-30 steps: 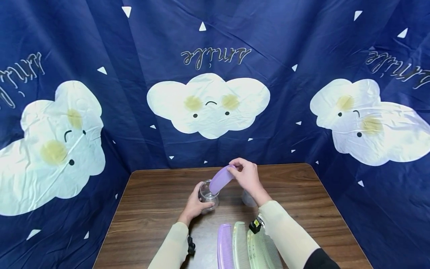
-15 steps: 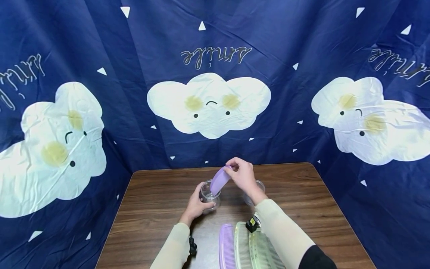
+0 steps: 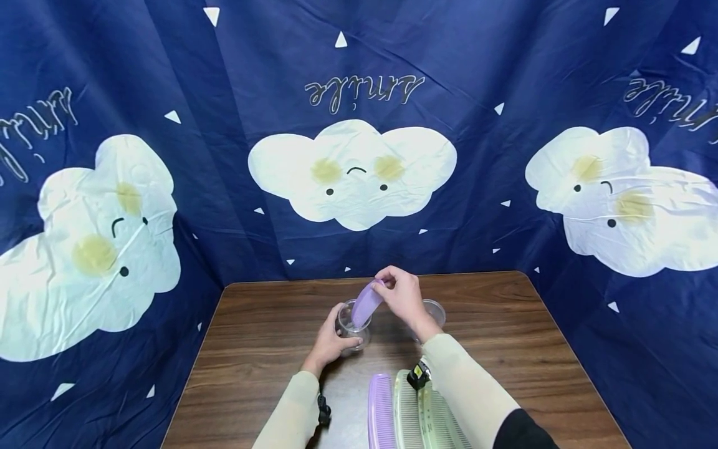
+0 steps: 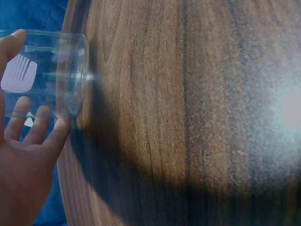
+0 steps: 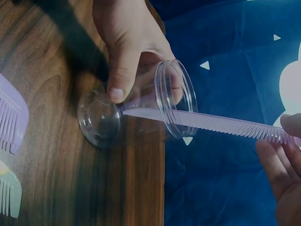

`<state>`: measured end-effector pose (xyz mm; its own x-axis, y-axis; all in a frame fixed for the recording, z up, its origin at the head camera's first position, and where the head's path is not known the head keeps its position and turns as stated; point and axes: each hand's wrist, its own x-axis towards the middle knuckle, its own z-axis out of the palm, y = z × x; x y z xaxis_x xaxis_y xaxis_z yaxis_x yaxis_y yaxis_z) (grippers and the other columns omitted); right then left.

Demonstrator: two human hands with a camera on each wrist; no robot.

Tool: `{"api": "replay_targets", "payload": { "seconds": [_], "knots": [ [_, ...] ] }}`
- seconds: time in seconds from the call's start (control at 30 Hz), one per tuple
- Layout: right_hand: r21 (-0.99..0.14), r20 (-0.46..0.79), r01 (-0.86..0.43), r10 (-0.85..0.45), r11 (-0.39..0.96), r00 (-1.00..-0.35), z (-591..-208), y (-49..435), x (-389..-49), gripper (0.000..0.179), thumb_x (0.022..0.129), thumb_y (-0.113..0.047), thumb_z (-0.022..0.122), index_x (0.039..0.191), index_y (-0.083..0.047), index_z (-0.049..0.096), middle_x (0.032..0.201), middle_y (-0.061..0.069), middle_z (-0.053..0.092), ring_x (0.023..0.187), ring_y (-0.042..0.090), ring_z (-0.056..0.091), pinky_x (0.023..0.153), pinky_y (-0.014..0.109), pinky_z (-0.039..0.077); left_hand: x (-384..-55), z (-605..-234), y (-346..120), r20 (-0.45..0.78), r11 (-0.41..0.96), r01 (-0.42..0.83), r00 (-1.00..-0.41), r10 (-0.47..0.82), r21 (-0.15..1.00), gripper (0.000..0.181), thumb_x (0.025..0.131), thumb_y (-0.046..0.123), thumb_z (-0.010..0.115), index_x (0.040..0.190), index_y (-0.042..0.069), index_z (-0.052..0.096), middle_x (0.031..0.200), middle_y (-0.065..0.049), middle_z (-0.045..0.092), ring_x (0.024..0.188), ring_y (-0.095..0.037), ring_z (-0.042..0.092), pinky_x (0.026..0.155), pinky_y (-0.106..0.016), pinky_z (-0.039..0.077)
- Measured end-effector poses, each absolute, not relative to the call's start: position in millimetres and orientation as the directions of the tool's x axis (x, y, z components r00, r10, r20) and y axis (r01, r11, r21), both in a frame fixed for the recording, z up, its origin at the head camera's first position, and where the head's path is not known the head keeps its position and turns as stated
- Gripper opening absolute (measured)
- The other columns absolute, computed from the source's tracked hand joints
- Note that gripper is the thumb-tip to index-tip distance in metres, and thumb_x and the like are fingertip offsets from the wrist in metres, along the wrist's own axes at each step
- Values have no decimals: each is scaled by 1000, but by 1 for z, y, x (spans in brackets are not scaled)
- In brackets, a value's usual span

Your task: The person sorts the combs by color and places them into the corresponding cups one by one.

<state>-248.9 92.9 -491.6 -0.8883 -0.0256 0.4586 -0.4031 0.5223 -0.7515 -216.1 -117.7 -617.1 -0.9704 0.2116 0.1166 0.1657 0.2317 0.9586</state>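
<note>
My left hand (image 3: 330,342) grips a clear plastic jar (image 5: 101,123) around its side, thumb and fingers on opposite walls. My right hand (image 3: 405,298) pinches a purple comb (image 3: 366,304) by its upper end. The comb slants down through the open mouth, its lower end inside the jar. In the right wrist view its teeth show along one edge, and the left thumb presses the jar wall. Through the wall in the left wrist view, the comb's toothed end (image 4: 19,75) shows. Whether the jar's base touches the table is hard to tell.
A second clear jar (image 3: 436,312) stands behind the right wrist, partly hidden. Near the front of the wooden table (image 3: 241,362) lie a purple comb (image 3: 381,411) and green combs (image 3: 407,415), some covered by the right sleeve. A blue cloud-print curtain (image 3: 359,249) hangs behind.
My right hand has moved slightly left and down with the comb, which reaches a little deeper into the jar. More of the second jar shows. My left hand keeps its grip.
</note>
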Motion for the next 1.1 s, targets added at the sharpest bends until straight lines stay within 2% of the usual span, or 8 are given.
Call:
{"api": "replay_targets", "payload": {
  "seconds": [0.5, 0.77, 1.1],
  "knots": [
    [-749, 402, -367, -61, 551, -914, -499, 87, -251, 13, 77, -12, 80, 89, -11, 73, 78, -5, 71, 67, 6, 60, 62, 20, 51, -213, -611, -117, 125, 215, 167, -972, 197, 962, 91, 67, -1, 85, 143, 2, 37, 139, -24, 48, 127, -41, 47, 99, -60, 43],
    [-747, 377, -365, -98, 555, -921, -503, 81, -251, 15, 77, -10, 79, 90, -9, 73, 79, -4, 71, 68, 5, 63, 62, 21, 53, -212, -610, -116, 106, 196, 148, -972, 212, 969, 93, 67, -3, 84, 145, 1, 34, 141, -25, 44, 127, -45, 46, 102, -60, 40],
    [-740, 344, -331, -95, 586, -934, -506, 78, -251, 13, 77, -10, 79, 89, -9, 74, 79, -3, 70, 69, 5, 61, 64, 21, 53, -213, -612, -116, 95, 204, 137, -975, 203, 969, 94, 67, -1, 85, 146, 3, 34, 143, -22, 43, 129, -41, 45, 103, -60, 40]
  ]
}}
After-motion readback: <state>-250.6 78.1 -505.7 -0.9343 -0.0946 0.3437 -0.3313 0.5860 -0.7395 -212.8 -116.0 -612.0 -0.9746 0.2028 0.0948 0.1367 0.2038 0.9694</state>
